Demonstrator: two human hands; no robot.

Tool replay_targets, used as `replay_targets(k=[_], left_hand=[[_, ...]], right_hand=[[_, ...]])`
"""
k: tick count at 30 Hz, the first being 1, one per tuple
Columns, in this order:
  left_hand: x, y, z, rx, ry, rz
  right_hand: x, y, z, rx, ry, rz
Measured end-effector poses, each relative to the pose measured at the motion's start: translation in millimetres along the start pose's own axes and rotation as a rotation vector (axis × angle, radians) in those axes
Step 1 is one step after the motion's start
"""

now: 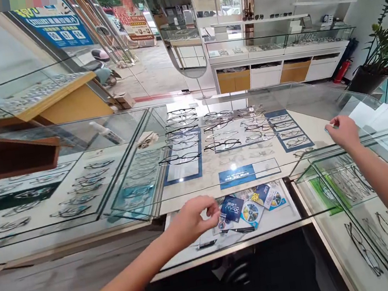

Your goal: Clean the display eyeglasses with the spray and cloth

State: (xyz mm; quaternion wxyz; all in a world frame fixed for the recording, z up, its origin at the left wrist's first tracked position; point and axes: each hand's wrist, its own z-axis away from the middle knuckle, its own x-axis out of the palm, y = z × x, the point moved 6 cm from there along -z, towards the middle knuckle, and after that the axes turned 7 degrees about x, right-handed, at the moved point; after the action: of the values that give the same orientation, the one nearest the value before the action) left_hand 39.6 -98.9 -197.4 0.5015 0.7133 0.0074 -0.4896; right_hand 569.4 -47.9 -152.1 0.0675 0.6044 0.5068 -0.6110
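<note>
Black pens (207, 245), two, near left hand (197, 216), half-curled, empty; right hand (345, 132) curled, contents unclear

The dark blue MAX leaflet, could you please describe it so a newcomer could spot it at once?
Find the foreground glass counter, then its near middle section, just right of the left hand in the picture. There a few printed leaflets lie together; the dark blue leaflet sits left of a round, many-coloured disc, and its big white MAX lettering sets it apart.
</note>
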Motion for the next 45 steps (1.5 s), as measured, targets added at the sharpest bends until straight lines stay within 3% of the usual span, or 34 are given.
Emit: replay_targets(k=[4, 9, 16, 23, 29, 33, 35, 40, 45], left_hand=[[-33, 23, -37, 0.168, 0.138, -0.105], [-52, 55, -128, 0.316, 0.221, -0.282], [-29, 60, -247, 0.338, 0.061, -0.585], [-19, 48, -290, 0.243, -0.167, -0.593], [-25, 54, -282, 0.176, -0.182, -0.563], [-35, 85, -235, 0.256, -0.103, -0.403], [-31, 102, -201, 0.263, -0.145, -0.214], [22, 118, -123, 0.157, -0.430, 0.175], [82, 83, -96, 0.036, -0.352, 0.173]], right_hand=[[6, 2, -4, 0.021, 0.023, 0.177], [12, 13, -11, 0.035, 0.077, 0.218], [20, 23, -19, 0.018, 0.087, 0.197], [24, 24, -19, 0.027, 0.066, 0.175], [26, 25, -21, 0.026, 0.028, 0.143], [26, 25, -22, 0.029, 0.030, 0.124], [24, 22, -21, 0.025, 0.031, 0.110], [16, 11, -14, 0.042, 0.005, 0.099], [5, -1, -4, 0.009, -0.003, 0.064]])
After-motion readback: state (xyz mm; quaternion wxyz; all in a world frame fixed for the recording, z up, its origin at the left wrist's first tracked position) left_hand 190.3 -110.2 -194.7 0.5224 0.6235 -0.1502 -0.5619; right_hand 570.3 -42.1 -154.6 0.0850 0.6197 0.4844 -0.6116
